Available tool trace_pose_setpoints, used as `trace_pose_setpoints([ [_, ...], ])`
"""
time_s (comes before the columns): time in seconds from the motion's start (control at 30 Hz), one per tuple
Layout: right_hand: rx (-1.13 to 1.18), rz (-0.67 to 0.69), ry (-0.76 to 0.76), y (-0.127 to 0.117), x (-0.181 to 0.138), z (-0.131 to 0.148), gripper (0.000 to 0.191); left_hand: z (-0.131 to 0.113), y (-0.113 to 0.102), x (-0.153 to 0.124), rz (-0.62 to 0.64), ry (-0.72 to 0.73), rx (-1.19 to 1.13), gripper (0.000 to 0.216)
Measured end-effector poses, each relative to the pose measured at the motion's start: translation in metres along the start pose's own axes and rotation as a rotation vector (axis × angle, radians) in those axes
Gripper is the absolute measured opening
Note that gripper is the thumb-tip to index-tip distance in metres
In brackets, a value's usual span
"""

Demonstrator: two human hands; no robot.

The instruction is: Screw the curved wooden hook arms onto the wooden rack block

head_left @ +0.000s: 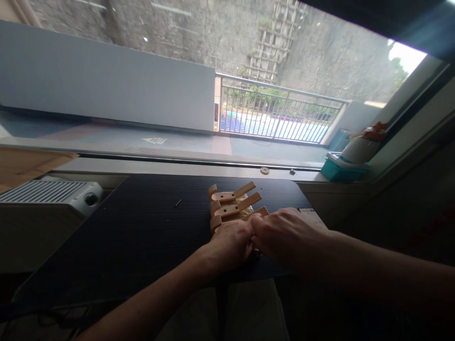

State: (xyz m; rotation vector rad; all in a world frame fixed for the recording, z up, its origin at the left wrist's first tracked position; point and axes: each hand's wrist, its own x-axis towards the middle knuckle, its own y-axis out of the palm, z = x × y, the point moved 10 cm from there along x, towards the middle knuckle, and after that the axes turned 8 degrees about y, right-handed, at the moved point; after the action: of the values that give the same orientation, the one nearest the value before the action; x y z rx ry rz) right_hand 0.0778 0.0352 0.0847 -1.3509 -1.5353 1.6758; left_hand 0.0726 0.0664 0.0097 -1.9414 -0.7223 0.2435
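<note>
Fingers curled in, left hand [231,242] and right hand [284,234] pressed knuckle to knuckle, what they pinch hidden; wooden hooks [232,201] lie touching them toward the tabletop's [142,237] front edge. Best done, I'd say, with wrists planted, work kept low

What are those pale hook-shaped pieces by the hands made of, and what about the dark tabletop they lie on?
The hook-shaped pieces look like light, unpainted wood: an even tan, matte, with rounded curled ends. The tabletop seems to be a black board with fine parallel ridges and a dull sheen, perhaps laminate or textured plastic; the picture cannot settle which.
</note>
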Motion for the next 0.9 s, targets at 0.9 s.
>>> trace_pose_setpoints([
  [0.9,0.263,-0.343,0.169,0.002,-0.013,-0.042,0.012,0.009,-0.008,-0.002,-0.025,-0.096,-0.126,0.039],
])
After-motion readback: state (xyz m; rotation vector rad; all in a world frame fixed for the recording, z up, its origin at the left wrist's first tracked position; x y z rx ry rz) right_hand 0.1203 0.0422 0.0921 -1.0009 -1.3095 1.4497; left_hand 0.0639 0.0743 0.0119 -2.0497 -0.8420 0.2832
